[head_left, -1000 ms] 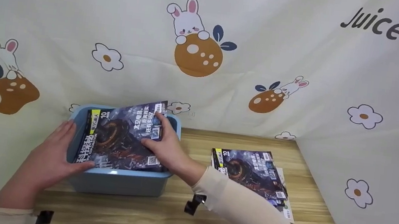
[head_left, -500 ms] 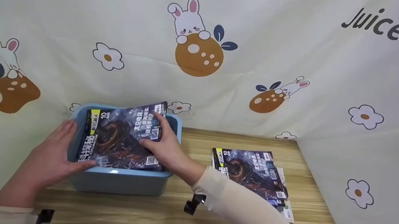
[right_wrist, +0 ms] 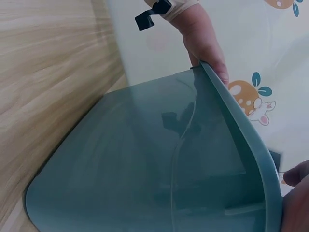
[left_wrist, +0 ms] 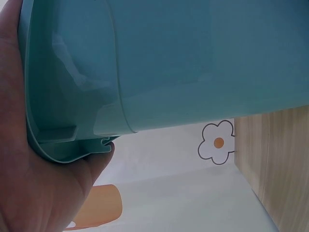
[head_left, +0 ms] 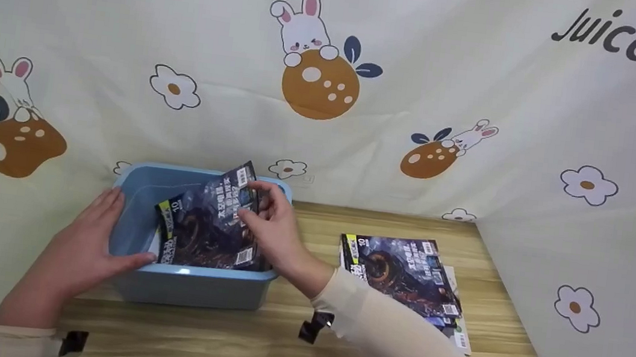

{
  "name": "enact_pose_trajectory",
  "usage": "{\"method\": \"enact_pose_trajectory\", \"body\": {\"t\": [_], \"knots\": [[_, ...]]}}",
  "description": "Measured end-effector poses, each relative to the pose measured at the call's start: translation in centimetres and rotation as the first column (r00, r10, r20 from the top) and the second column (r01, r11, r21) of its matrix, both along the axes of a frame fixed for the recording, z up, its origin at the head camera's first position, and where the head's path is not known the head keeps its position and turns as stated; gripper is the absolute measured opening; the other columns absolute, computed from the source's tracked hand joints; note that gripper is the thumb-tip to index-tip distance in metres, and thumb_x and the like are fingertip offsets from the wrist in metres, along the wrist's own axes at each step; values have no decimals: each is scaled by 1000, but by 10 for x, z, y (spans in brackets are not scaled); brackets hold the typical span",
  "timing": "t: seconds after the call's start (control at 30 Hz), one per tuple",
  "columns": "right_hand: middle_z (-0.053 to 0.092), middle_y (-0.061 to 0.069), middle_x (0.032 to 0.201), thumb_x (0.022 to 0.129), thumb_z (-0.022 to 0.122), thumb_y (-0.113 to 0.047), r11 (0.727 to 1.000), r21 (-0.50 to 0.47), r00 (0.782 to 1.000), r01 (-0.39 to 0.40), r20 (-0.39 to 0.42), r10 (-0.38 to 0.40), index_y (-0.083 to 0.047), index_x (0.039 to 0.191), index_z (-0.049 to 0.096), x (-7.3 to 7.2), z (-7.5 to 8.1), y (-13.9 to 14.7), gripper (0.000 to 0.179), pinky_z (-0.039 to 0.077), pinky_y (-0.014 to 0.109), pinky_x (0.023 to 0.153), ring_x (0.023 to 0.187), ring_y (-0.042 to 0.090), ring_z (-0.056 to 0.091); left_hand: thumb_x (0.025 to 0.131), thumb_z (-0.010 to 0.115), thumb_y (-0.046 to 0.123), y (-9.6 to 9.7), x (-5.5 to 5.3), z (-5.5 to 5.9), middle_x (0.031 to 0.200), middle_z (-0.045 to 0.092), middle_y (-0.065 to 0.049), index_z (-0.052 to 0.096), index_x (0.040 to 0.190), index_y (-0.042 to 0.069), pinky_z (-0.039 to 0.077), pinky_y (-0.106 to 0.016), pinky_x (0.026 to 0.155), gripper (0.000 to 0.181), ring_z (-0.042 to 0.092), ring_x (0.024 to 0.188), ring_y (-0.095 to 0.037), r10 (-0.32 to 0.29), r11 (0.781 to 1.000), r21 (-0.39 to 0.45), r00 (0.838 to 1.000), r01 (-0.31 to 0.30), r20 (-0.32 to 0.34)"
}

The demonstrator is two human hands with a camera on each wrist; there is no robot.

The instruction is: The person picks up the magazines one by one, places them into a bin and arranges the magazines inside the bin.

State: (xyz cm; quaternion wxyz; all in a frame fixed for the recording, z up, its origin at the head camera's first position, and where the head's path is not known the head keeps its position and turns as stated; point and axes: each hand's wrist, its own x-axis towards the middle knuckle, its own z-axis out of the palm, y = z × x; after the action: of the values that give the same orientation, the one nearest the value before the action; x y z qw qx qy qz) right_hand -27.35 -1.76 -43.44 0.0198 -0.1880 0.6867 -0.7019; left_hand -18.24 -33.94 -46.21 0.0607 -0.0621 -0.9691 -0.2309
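A light blue plastic bin (head_left: pixel 189 290) stands on the table at left of the head view. My left hand (head_left: pixel 81 249) holds its left front corner, fingers along the left rim and thumb over the front rim. Inside the bin leans a dark magazine (head_left: pixel 207 219) with a yellow strip, its upper right corner rising above the back rim. My right hand (head_left: pixel 281 234) pinches that magazine by its right edge, thumb on the cover. A whitish edge shows under its left side. In the wrist views the bin's outer wall (right_wrist: pixel 135 154) hides the magazine.
Right of the bin lies a small stack of magazines (head_left: pixel 397 273), the top one with the same cover. The table (head_left: pixel 332 356) has a wood grain. A pale curtain (head_left: pixel 238 41) printed with rabbits and oranges hangs close behind and at the sides.
My right hand has shifted the magazine rightward and turned it, its left edge coming away from the bin's left wall, baring the inside there. The left hand keeps its place on the rim.
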Motion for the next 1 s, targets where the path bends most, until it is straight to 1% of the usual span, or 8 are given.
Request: {"method": "enact_pose_trajectory", "body": {"t": [0.17,0.33,0.47,0.57,0.63,0.77,0.87,1.0], "knots": [[51,3,96,99,74,4,1000,3,999,11,-34,-11,5,131,64,-1,6,23,33,47,20,61,71,9,50,91,80,71,-2,0,-1,180,8,-34,15,171,-11,21,-81,124,132,7,167,-53,-7,1000,-1,1000,7,-4],[56,4,100,103,71,0,999,33,998,36,-61,-34,4,126,64,-9,5,73,24,42,20,55,67,10,47,91,79,72,-2,0,-1,180,7,-34,14,171,-11,21,-80,124,132,7,167,-53,-8,1000,-10,1000,8,0],[60,5,99,103,72,0,988,96,990,121,-87,-113,1,120,66,-27,-11,128,18,43,20,56,69,9,52,91,79,72,0,0,-1,180,7,-34,14,171,-11,22,-81,124,132,6,167,-53,-8,1000,-2,1000,8,5],[60,7,100,102,73,0,953,230,978,196,-115,-173,-1,121,67,-43,-29,177,20,49,21,60,77,13,57,92,79,71,2,0,-1,180,7,-34,14,171,-11,22,-81,124,132,6,167,-52,-11,1000,3,1000,11,2],[61,11,104,101,77,-3,901,367,972,233,-127,-200,-1,125,66,-53,-42,213,26,53,24,67,84,17,60,92,79,71,3,0,-1,180,7,-34,14,171,-12,22,-81,124,132,5,168,-52,-13,1000,4,1000,13,2],[60,26,120,100,84,-20,728,635,965,258,-135,-224,5,137,59,-61,-68,285,51,62,46,86,101,35,65,92,78,73,5,-2,-1,180,7,-33,14,171,-11,22,-81,124,132,6,168,-52,-12,1000,-2,1000,12,12],[55,36,130,98,87,-31,598,753,955,274,-141,-261,13,143,51,-58,-83,326,72,56,62,101,113,48,62,92,78,73,4,-1,-1,181,6,-32,14,172,-10,21,-81,123,132,5,168,-52,-10,1000,-4,1000,10,17],[49,43,132,96,88,-37,538,812,948,227,-57,-314,18,149,41,-52,-95,360,90,53,66,104,114,51,60,92,78,72,0,1,-2,181,5,-32,13,172,-9,21,-82,123,132,4,168,-51,-2,1000,-9,1000,2,11]]}}
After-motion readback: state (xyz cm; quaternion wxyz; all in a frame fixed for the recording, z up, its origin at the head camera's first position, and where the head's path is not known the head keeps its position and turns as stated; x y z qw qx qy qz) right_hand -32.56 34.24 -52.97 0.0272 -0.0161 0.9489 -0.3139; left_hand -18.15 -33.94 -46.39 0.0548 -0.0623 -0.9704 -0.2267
